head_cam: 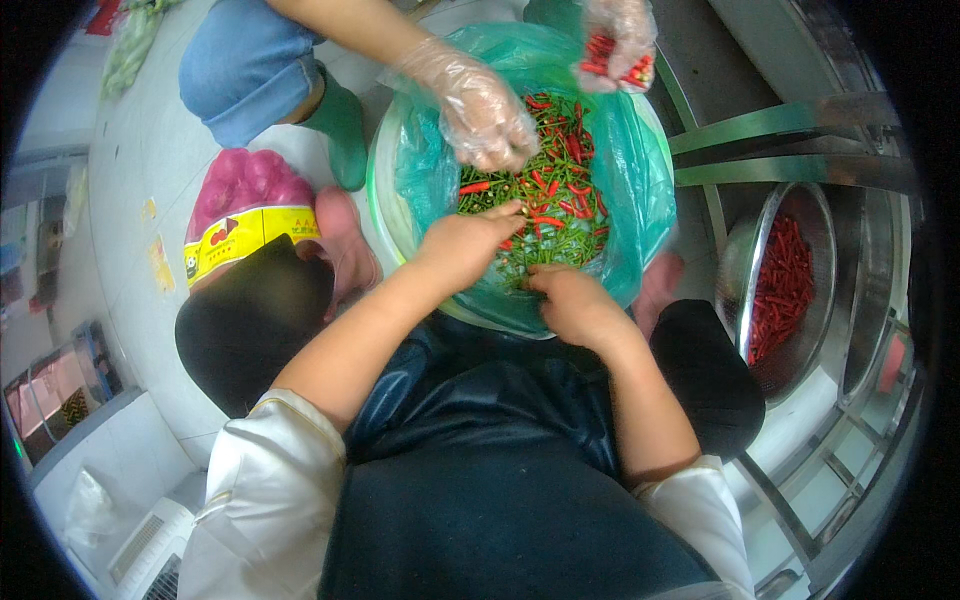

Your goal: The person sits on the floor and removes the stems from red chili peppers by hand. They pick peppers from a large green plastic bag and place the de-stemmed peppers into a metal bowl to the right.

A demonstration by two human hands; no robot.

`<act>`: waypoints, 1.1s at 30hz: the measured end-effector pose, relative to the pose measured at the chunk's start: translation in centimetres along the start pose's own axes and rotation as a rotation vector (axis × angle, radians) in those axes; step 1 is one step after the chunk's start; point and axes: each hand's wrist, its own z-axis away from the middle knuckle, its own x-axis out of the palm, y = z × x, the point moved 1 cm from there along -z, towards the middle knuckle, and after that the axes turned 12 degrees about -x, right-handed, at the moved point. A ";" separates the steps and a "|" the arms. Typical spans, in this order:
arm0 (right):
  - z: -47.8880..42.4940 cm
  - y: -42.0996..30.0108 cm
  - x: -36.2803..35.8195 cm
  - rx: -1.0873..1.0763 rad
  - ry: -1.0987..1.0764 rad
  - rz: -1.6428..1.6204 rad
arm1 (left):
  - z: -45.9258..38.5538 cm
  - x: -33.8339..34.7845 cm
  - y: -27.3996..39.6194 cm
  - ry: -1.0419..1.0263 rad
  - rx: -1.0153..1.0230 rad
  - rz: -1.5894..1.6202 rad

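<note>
A round tub lined with a green plastic bag (649,202) stands between my knees. In it lie red chili peppers (577,146) among many green stems (555,244). My left hand (469,247) reaches over the near left part of the pile, its fingers stretched among the chilies; whether they pinch anything is unclear. At the near edge of the pile, my right hand (574,304) has its fingertips at the stems, partly hidden. Across the tub, another person's plastic-gloved hand (487,112) is over the pile, and their other gloved hand (619,52) holds several red chilies.
To the right, a metal colander (825,300) holds many red chilies (780,289) beside metal rack bars (780,172). A pink bag of round produce with a yellow label (251,225) lies left of the tub. The other person's green boot (337,127) stands close by.
</note>
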 end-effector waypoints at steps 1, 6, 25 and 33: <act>-0.1 0.1 -0.3 -0.018 0.030 -0.042 | -0.1 0.5 -0.9 0.036 -0.005 -0.082; -1.8 8.0 4.2 0.048 0.647 -0.091 | -0.2 -2.0 1.7 -0.136 -0.179 -0.135; -1.2 2.0 -0.2 -0.167 0.454 -0.266 | 0.8 -3.6 5.8 -0.001 -0.552 1.234; 1.7 -0.8 -6.5 -0.269 0.331 -0.499 | 2.5 -9.3 7.0 -0.031 -0.225 0.662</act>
